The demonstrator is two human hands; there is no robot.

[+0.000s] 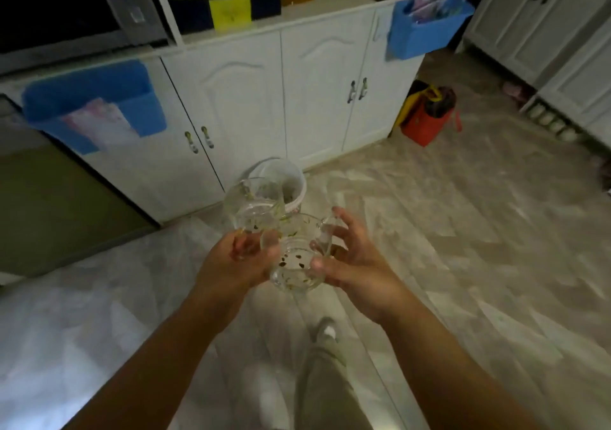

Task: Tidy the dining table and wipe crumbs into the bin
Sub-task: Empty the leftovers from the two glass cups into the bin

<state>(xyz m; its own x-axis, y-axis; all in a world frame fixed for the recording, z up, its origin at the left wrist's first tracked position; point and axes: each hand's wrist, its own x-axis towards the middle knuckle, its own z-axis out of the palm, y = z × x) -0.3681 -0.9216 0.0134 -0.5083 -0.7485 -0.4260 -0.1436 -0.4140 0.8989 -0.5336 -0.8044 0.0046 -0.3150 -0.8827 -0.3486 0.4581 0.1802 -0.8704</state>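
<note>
Two clear glass vessels hang over the floor in front of me. My left hand (239,257) grips the far glass (251,213), which tilts toward a small white bin (292,178) standing against the cabinet. A near glass bowl (294,264) with dark crumbs and green bits inside sits between both hands. My right hand (344,257) holds its right side, thumb on the rim and fingers spread.
White cabinet doors (244,105) stand straight ahead, with blue holders (96,105) hung at left and right. A red and yellow bag (429,115) rests on the tiled floor at right. My leg and shoe (325,333) are below the hands.
</note>
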